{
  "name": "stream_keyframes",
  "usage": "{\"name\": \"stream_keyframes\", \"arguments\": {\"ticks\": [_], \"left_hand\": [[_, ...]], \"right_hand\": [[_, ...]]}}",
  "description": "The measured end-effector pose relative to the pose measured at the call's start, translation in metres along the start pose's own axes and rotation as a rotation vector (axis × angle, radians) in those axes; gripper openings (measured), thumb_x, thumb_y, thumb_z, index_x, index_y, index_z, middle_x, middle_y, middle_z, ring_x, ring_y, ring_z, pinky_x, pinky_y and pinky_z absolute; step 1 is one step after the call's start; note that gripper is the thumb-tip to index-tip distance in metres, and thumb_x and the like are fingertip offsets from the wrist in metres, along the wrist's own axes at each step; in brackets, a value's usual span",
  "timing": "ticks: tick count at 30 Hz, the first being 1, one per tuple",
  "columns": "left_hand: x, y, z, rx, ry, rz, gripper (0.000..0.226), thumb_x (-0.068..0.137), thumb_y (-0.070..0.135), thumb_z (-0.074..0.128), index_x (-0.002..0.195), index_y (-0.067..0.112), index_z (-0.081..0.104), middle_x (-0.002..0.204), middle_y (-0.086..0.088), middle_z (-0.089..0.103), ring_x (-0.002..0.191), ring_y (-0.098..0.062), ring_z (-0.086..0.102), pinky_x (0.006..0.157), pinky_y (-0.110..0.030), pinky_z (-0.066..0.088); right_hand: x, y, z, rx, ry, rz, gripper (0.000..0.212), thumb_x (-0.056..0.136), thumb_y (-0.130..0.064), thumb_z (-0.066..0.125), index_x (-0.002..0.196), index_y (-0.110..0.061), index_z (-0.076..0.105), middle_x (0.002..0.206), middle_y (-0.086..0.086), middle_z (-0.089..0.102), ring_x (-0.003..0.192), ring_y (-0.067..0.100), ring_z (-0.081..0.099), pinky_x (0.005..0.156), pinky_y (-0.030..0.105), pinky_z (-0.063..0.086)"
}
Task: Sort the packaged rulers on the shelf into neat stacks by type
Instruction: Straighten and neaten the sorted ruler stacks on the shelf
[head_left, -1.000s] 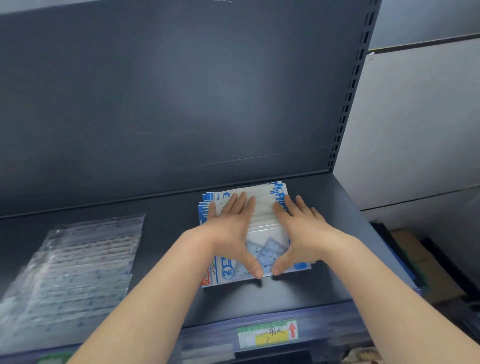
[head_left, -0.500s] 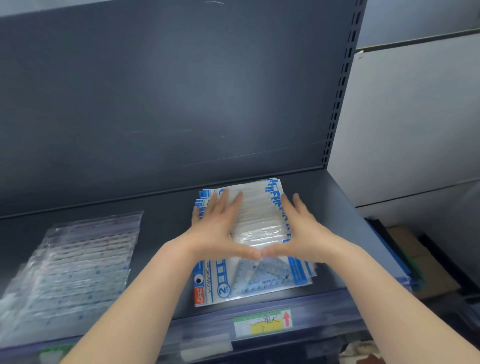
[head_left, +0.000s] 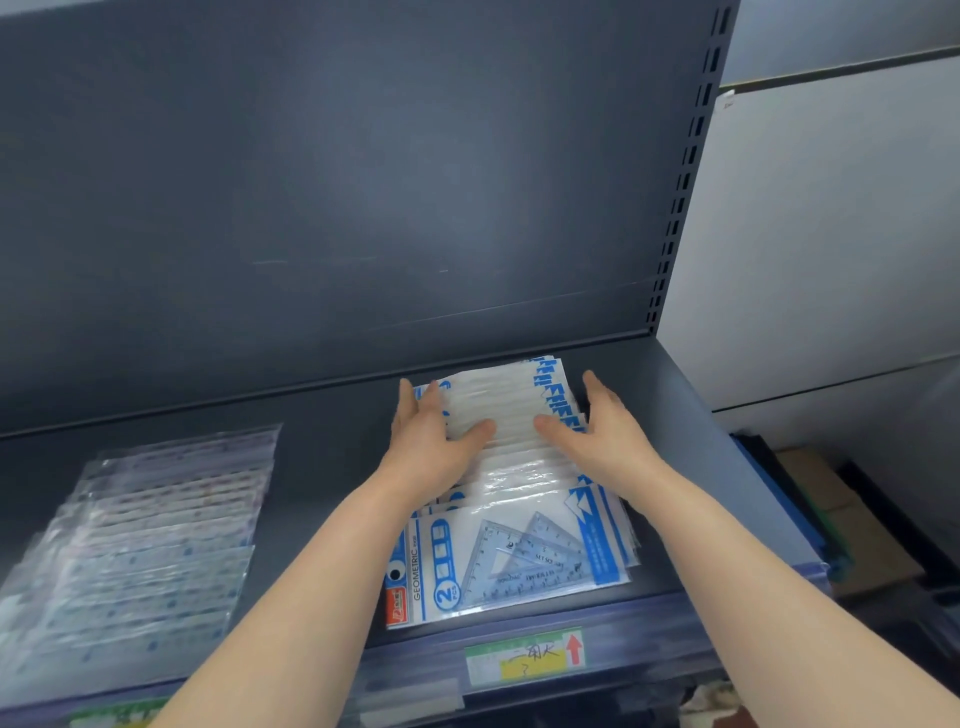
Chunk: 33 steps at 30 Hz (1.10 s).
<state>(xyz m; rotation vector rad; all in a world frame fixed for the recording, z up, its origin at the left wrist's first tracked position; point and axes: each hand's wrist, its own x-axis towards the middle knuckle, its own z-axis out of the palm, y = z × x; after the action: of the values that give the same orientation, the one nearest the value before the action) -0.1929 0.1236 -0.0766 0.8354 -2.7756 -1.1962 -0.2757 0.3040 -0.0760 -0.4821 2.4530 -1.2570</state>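
Reaching over the front edge of a dark grey metal shelf (head_left: 332, 431), a person's two bare hands bracketed a fanned row of blue-and-white set-square packs (head_left: 514, 551) on the shelf's right half. The left hand (head_left: 431, 441) lay against the row's left edge and the right hand (head_left: 602, 431) against its right edge. Both were spread, with fingers straight and pointing toward the back panel and thumbs resting on top of the packs; neither hand pinched or lifted anything. The nearest pack, printed GEOMETRIC and 2 PCS, showed two clear triangles inside and sat close to the shelf's front lip. On the left half, well apart from this row, a second fanned row of clear-bagged rulers (head_left: 145, 545) lay by itself, its contents too blurred to read. A shelf-edge label (head_left: 524, 660) with a red arrow sat just below the set-square packs. Sorting by type looked largely done, since each kind occupied its own group and no stray pack showed between them. Neatening looked unfinished: both rows overlapped like shingles rather than standing as squared stacks, the set-square packs' side edges stepped unevenly, and the clear-bagged row had neither hand on it.
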Motion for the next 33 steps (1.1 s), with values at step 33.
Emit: {"name": "stream_keyframes", "arguments": {"ticks": [33], "left_hand": [[-0.005, 0.022, 0.000, 0.550, -0.248, 0.244, 0.069, 0.096, 0.062, 0.036, 0.155, 0.040, 0.010, 0.164, 0.008, -0.009, 0.149, -0.011, -0.018, 0.119, -0.051, -0.013]], "right_hand": [[-0.001, 0.006, -0.012, -0.170, -0.102, -0.107, 0.070, 0.097, -0.044, 0.047, 0.155, -0.022, 0.013, 0.163, 0.001, -0.005, 0.149, 0.016, -0.002, 0.118, 0.034, 0.016]]}}
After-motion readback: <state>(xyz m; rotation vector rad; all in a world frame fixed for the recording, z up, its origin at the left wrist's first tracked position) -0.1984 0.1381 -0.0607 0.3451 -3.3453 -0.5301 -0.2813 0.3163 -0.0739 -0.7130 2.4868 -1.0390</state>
